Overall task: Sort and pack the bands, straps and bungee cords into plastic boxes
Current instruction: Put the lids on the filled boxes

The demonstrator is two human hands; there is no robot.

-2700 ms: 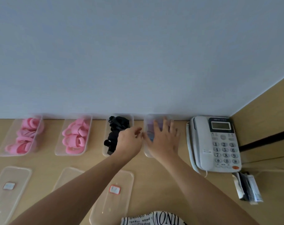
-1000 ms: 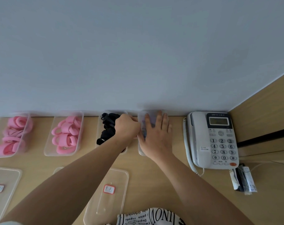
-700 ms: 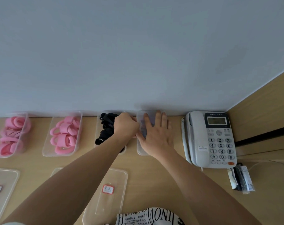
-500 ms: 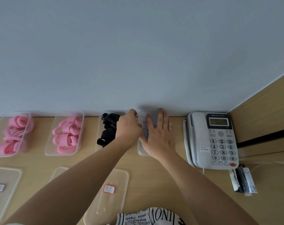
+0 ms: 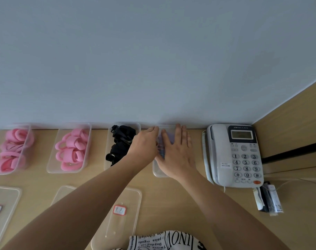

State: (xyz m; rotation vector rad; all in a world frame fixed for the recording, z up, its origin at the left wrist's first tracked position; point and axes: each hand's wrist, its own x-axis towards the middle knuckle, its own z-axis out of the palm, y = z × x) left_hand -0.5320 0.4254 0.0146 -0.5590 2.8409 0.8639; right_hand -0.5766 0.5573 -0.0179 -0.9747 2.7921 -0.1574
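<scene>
Four clear plastic boxes stand in a row against the wall. Two on the left hold pink bands, also. The third holds black straps. On the fourth box, beside the phone, my right hand lies flat with straight fingers, pressing down on its clear top. Purple bands show through between my hands. My left hand presses on that box's left edge, fingers reaching toward its far corner. Much of the box is hidden under both hands.
Three clear lids lie on the wooden table nearer me, one with a red-edged label, one under my left forearm, one at the far left. A white desk phone and small packets sit right, by a wooden side panel.
My left hand's fingers have stretched out from a curled pose toward the box's far left corner. My right hand stays flat on the box top. The view shifted slightly.
</scene>
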